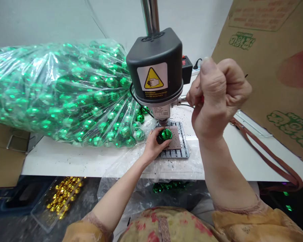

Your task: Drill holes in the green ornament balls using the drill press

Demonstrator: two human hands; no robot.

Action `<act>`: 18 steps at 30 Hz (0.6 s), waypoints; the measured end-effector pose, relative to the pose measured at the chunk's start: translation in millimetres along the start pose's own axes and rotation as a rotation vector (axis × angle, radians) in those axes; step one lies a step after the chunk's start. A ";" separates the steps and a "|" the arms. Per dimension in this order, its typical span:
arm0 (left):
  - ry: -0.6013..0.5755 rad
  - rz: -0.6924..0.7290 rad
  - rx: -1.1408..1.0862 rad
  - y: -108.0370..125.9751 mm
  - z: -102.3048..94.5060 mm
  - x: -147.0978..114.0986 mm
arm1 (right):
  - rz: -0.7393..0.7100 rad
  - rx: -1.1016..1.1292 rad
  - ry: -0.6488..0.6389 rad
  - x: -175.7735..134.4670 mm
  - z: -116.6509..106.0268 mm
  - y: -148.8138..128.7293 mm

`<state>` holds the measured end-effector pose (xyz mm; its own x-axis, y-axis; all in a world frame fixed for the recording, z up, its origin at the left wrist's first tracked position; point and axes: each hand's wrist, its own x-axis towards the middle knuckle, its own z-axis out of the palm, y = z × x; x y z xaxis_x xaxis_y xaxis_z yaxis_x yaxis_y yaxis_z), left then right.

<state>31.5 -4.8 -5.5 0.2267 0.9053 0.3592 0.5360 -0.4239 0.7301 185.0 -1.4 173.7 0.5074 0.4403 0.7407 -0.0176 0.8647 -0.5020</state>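
From the wearer's head, a single close view looks forward and down at the drill press (155,64)

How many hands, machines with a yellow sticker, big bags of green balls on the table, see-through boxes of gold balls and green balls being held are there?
Hands: 2, the left hand and the right hand
Machine: 1
Big bag of green balls: 1
Box of gold balls: 1
Held green ball: 1
Total: 6
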 end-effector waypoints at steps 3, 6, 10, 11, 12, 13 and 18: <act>0.014 -0.023 0.011 -0.2 1.5 -1.2 | -0.033 0.048 -0.004 -1.7 -3.0 3.2; 0.020 -0.026 0.002 -0.7 1.9 -1.5 | -0.073 0.038 0.009 -6.4 -6.3 7.7; 0.027 -0.029 -0.009 -1.2 1.8 -1.7 | -0.148 0.006 0.011 -15.6 -8.9 13.3; 0.024 -0.030 -0.008 -1.3 1.7 -1.8 | -0.176 0.008 0.016 -17.7 -9.4 14.7; 0.021 -0.031 -0.008 -1.4 1.5 -2.0 | -0.202 0.008 0.022 -19.7 -9.8 16.0; 0.018 -0.031 -0.008 -1.5 1.4 -2.1 | -0.223 0.008 0.025 -21.5 -10.4 17.1; 0.013 -0.027 -0.019 -1.1 1.2 -1.9 | -0.251 0.031 0.019 -27.1 -13.3 19.4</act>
<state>31.5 -6.1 -7.7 0.2016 0.9158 0.3473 0.5261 -0.4003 0.7503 182.4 0.2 137.9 0.5150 0.2067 0.8319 0.0848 0.9534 -0.2894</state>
